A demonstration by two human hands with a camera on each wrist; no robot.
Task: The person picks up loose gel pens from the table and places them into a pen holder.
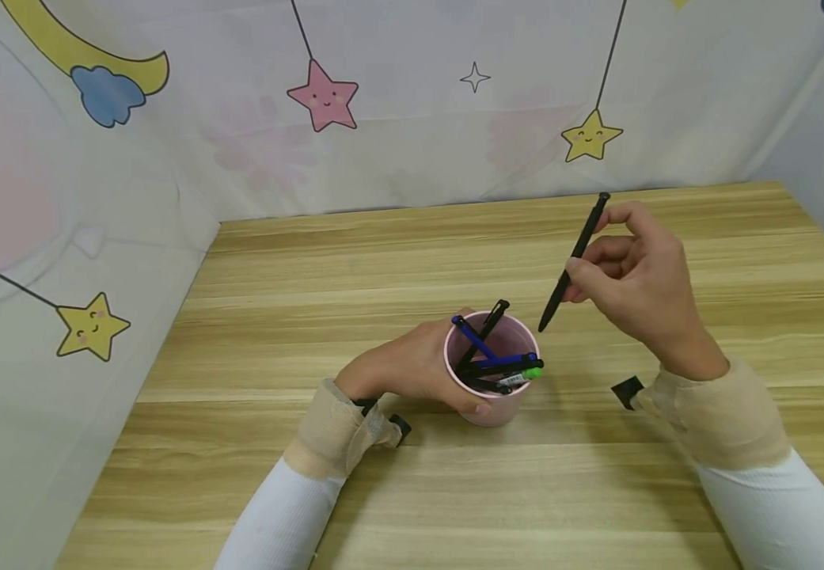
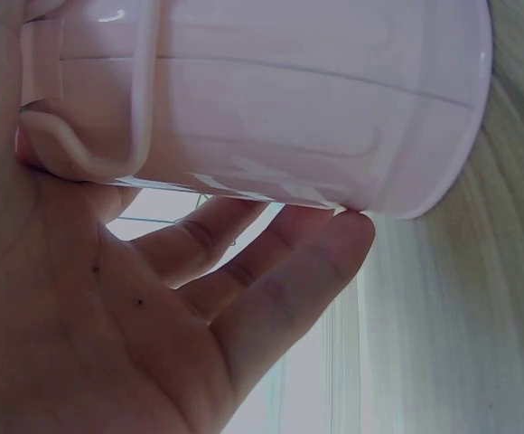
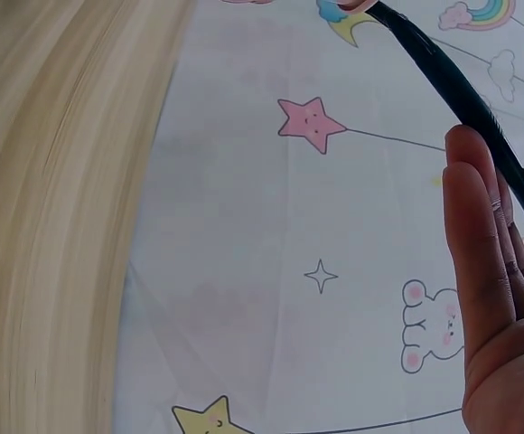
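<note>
A pink cup (image 1: pixel 497 412) stands on the table, leaning slightly in the head view, with several pens in it. Black and blue pens (image 1: pixel 479 339) poke above the rim, and one has a bright green end (image 1: pixel 533 373). Curled round the cup's left side is my left hand (image 1: pixel 419 364); in the left wrist view its fingers (image 2: pixel 280 298) touch the pink wall (image 2: pixel 271 99). My right hand (image 1: pixel 643 277) pinches a black pen (image 1: pixel 575 257) between thumb and fingers, above the table to the right of the cup. The pen slants, its lower tip near the cup's rim.
The wood-grain table (image 1: pixel 298 317) reaches back to a pale cloth (image 1: pixel 412 158) printed with stars and a moon. Another cloth side (image 1: pixel 27 412) borders the table on the left. Bands with small black pieces (image 1: pixel 627 392) wrap both wrists.
</note>
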